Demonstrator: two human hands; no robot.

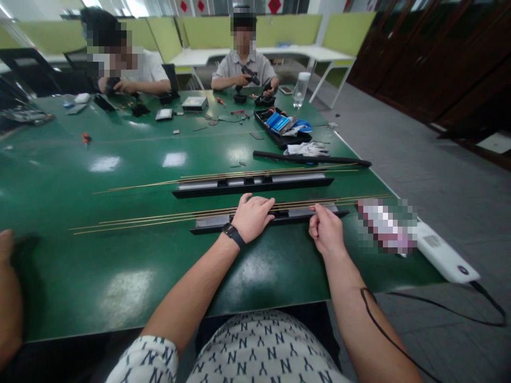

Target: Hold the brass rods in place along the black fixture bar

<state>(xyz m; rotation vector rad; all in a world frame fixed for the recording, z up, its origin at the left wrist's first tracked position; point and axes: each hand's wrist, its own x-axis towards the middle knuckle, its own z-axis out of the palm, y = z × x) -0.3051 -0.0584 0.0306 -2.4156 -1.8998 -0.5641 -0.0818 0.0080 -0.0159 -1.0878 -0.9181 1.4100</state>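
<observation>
A long black strip (211, 222) lies on the green table (120, 266) right in front of me, with several thin brass rods (151, 218) running along it. My left hand (252, 215) lies palm down over the strip's middle, fingers together pressing on it; a dark watch is on that wrist. My right hand (325, 229) is curled at the strip's right end, fingertips pinched on the rods there. A second black strip (251, 186) with more brass rods (167, 182) lies parallel just beyond.
A black bar (311, 158) and a white cloth (307, 149) lie farther right, behind them a black tray (279, 127) with blue parts. A white device (443, 258) with a cable sits at the table's right edge. Two people work at the far side. Another person's hand (8, 298) shows at left.
</observation>
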